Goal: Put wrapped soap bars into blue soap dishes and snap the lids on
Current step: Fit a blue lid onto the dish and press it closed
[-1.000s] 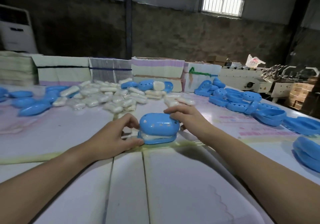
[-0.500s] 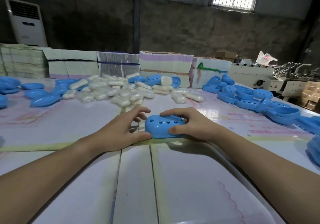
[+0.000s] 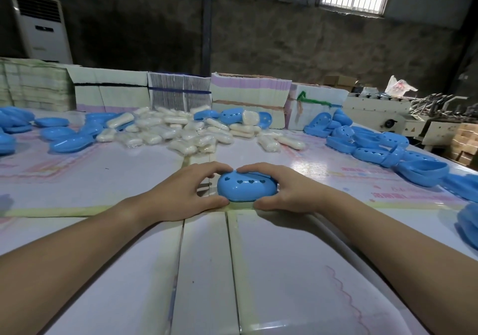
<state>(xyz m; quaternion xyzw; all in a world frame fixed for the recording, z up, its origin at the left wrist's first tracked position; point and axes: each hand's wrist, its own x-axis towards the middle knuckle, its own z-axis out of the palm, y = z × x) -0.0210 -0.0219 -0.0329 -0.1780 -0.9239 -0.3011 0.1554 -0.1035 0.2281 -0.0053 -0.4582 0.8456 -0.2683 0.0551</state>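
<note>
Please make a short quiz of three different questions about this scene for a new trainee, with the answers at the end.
1. True or false: both hands grip the blue soap dish.
2. Where does the pile of wrapped soap bars lie? A) beyond the hands, mid-table B) on the floor C) in a box
3. Fill in: the holes in the lid are shaped like ____.

Key:
1. True: left hand and right hand hold its two ends.
2. A
3. hearts

Closed blue soap dish [image 3: 245, 189], table ctr
</note>
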